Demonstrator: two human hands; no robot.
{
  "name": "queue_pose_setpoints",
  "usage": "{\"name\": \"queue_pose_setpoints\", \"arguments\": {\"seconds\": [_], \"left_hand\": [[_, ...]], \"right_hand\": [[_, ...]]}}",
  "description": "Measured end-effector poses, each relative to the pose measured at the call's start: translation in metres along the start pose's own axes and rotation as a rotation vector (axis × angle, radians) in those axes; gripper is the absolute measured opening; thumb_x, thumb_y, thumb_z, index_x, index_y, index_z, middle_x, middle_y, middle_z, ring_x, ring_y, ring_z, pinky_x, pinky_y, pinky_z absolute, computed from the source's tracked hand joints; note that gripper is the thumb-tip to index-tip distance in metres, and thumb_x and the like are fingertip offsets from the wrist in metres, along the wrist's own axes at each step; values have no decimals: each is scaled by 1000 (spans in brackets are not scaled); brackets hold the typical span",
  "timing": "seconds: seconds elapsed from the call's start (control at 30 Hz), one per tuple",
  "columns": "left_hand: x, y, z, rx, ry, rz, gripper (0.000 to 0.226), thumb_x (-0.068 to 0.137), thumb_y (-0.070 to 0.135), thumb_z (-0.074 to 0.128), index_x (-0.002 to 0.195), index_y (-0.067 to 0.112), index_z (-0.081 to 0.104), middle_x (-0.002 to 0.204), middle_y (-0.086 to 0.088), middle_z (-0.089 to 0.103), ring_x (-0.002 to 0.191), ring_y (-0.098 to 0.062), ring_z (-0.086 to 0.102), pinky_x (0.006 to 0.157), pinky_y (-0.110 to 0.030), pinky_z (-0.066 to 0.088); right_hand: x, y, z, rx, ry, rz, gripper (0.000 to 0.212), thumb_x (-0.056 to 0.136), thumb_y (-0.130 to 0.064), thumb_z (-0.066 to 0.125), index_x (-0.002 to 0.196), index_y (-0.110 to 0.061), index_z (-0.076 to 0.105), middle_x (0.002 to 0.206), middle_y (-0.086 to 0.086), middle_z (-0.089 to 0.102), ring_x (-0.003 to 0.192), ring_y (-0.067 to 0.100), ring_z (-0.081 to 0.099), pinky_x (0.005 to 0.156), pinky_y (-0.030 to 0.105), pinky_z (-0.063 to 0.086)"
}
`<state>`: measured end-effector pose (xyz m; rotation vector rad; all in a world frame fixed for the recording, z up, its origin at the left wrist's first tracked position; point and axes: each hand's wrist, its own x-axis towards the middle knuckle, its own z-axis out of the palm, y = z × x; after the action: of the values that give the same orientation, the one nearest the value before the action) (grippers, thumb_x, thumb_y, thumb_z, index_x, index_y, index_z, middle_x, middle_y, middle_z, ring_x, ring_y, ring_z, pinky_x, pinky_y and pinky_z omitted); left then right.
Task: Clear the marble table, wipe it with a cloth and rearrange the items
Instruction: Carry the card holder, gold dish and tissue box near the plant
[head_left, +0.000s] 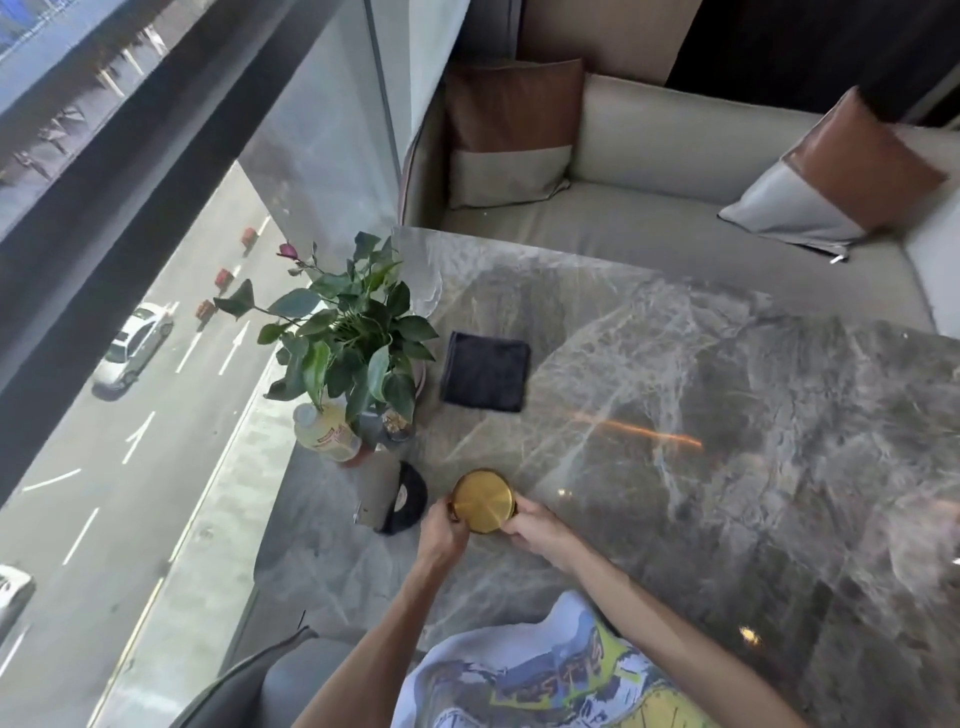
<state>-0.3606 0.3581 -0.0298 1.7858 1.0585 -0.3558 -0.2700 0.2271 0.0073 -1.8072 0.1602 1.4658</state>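
A round gold metal container (483, 500) sits at the near left part of the grey marble table (701, 415). My left hand (440, 530) grips its left side and my right hand (535, 531) grips its right side. A folded dark cloth (485, 370) lies flat on the table further back. A potted green plant (353, 332) with a purple bud stands at the table's left edge. A yellow-labelled bottle (326, 432) and a small jar (397, 425) stand beside it. A black and grey object (396, 499) lies just left of the gold container.
A beige sofa (675, 156) with two brown-and-grey cushions (511, 130) runs behind the table. A floor-to-ceiling window (156, 312) on the left looks down on a street. A grey seat (291, 675) is at the near left.
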Motion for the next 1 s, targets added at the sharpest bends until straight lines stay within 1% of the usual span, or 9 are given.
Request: {"name": "queue_pose_setpoints", "arguments": {"seconds": [0.13, 0.2, 0.27, 0.4, 0.5, 0.67, 0.83, 0.93, 1.0], "left_hand": [[4, 11, -7, -7, -14, 46, 31, 77, 1, 56, 105, 5, 69, 98, -10, 73, 91, -20, 66, 69, -20, 40], [8, 12, -9, -23, -36, 35, 31, 77, 0, 55, 105, 6, 69, 96, -10, 73, 90, -15, 63, 69, -19, 39], [11, 12, -10, -29, -52, 21, 34, 76, 4, 55, 106, 6, 69, 95, -9, 72, 93, -19, 65, 71, -20, 40], [17, 15, -11, -23, -62, -26, 43, 69, 12, 52, 108, 7, 68, 94, -8, 71, 94, -23, 65, 72, -22, 40], [22, 13, -11, -17, -60, -47, 34, 75, 3, 57, 107, 8, 67, 98, -10, 72, 93, -21, 65, 72, -24, 42], [22, 11, -11, 18, -53, -41, 30, 77, 6, 61, 107, 9, 64, 93, -9, 69, 94, -28, 66, 70, -25, 39], [13, 15, -14, 57, -46, -71, 38, 77, 7, 58, 114, 11, 55, 104, -6, 64, 102, -29, 62, 78, -30, 45], [5, 22, -16, 240, -10, -1, 42, 73, 13, 55, 114, 11, 50, 110, -13, 59, 103, -35, 60, 86, -42, 51], [-7, 35, -16, 445, 13, 91, 44, 79, 14, 53, 122, 10, 47, 120, -14, 51, 109, -37, 55, 85, -44, 48]], "right_hand": [[15, 4, -1, -4, -16, 38, 50, 73, -23, 58, 115, -50, 58, 120, -5, 68, 119, 16, 57, 105, 32, 43], [17, 1, 0, -4, -16, 59, 50, 81, -17, 57, 124, -43, 57, 123, -3, 66, 122, 18, 56, 103, 30, 42], [20, -1, 0, 12, -21, 72, 46, 88, -10, 54, 127, -36, 56, 122, -2, 65, 119, 16, 55, 98, 28, 41], [22, -4, -1, 58, -37, 82, 48, 92, -8, 51, 129, -39, 50, 122, -6, 62, 113, 11, 54, 84, 23, 43], [27, -1, -1, 44, -37, 84, 53, 91, -13, 54, 135, -41, 47, 130, -7, 60, 120, 13, 53, 92, 29, 41], [27, 0, -1, 13, -68, 88, 61, 90, -19, 57, 140, -47, 39, 134, -8, 58, 123, 13, 52, 99, 33, 41], [20, -2, -4, -7, -2, 79, 87, 91, -24, 62, 155, -33, 4, 151, -2, 41, 130, 19, 46, 104, 35, 44], [6, -4, -15, -84, 70, -51, 74, 96, -26, 57, 155, -21, 15, 152, -7, 32, 142, 20, 35, 113, 30, 31], [-4, 2, -30, -240, 168, -150, 68, 97, -32, 54, 155, -20, 21, 159, 0, 29, 145, 19, 31, 114, 27, 27]]}}
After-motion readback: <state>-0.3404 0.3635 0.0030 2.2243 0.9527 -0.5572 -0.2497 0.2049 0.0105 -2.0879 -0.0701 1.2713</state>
